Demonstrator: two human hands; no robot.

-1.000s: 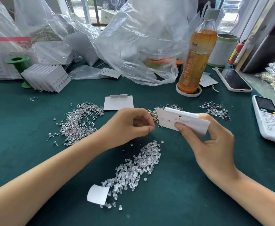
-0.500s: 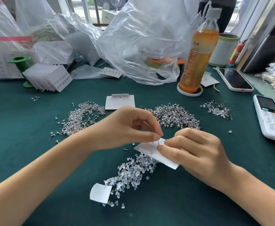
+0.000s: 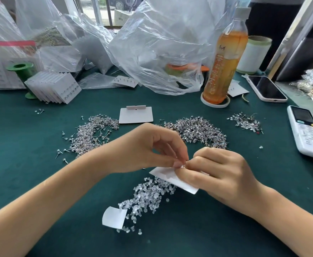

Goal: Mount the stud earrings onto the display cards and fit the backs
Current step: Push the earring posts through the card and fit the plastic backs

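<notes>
right hand (image 3: 224, 175) gripping small white paper display card (image 3: 172, 178), tilted over clear plastic backs pile (image 3: 148, 195) | left hand (image 3: 152, 149) pinching something tiny at card's top edge, touching right fingertips | can't tell stud or back

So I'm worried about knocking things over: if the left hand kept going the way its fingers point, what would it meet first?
The left hand points right, so it would meet the right hand holding the card almost at once; their fingertips already look to be touching.
</notes>
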